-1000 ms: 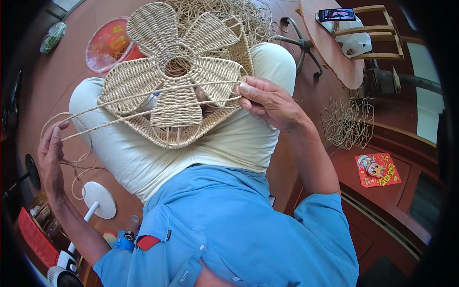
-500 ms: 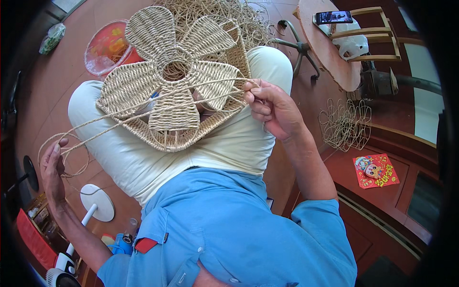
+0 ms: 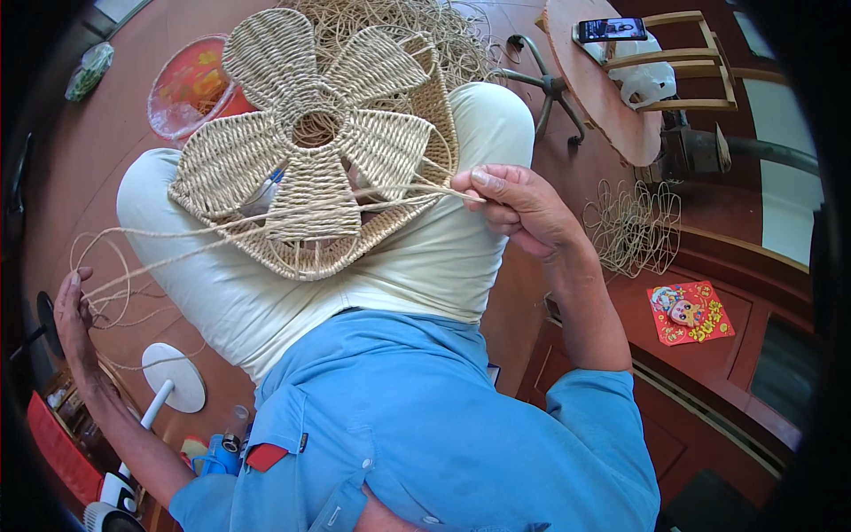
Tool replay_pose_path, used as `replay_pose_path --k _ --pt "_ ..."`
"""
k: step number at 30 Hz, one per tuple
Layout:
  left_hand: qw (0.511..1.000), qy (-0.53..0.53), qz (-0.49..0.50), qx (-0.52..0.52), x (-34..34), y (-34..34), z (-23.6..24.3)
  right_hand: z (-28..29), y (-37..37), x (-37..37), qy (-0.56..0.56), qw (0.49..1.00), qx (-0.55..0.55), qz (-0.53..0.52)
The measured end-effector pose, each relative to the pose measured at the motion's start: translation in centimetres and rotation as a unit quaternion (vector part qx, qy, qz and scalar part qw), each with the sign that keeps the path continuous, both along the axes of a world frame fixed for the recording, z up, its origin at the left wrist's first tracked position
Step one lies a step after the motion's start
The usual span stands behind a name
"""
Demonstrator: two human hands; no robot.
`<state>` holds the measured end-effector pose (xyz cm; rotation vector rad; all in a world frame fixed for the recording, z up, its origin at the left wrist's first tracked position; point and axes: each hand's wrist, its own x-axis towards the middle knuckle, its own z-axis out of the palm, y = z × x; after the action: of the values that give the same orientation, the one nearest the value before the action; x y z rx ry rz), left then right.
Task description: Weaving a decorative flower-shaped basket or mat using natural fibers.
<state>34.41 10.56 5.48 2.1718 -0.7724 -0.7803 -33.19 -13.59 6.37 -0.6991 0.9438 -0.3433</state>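
Across my lap rests a woven straw-coloured basket [image 3: 355,257] with a flower-shaped top of several petals round an open centre. A thin twisted cord [image 3: 168,259] runs in two strands over its near petal. At the right, my right hand [image 3: 523,208] pinches the cord between thumb and fingers beside the basket's right edge. Far to the left, my left hand [image 3: 73,310] is closed on the other end of the strands, where loose loops hang about the fingers. Some bare ribs show between the petals and the rim.
A heap of loose cord [image 3: 417,27] lies beyond the basket, near a red plastic tub [image 3: 191,84]. To the right stand a round table [image 3: 603,106] with a phone [image 3: 612,29] and a wire-like cord bundle [image 3: 634,230]. A white round base [image 3: 174,377] is at my left.
My right hand has moved slightly down, and the strands now lie lower across the near petal. My left hand has shifted a little left and down, still holding the cord.
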Motion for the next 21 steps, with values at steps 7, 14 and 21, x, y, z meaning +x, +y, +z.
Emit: replay_pose_path --k 7,14,21 --pt "0.998 -0.043 -0.033 0.011 -2.3 -0.7 0.8 0.5 0.7 0.9 0.101 0.991 -0.072 0.043" --pt "0.994 -0.069 -0.082 -0.024 -12.2 -3.2 9.0 5.0 1.9 6.6 0.440 0.600 -0.657 0.121" --pt "0.977 -0.087 -0.161 -0.108 -21.8 -4.7 15.4 4.8 6.0 18.6 0.088 0.676 -0.716 0.151"
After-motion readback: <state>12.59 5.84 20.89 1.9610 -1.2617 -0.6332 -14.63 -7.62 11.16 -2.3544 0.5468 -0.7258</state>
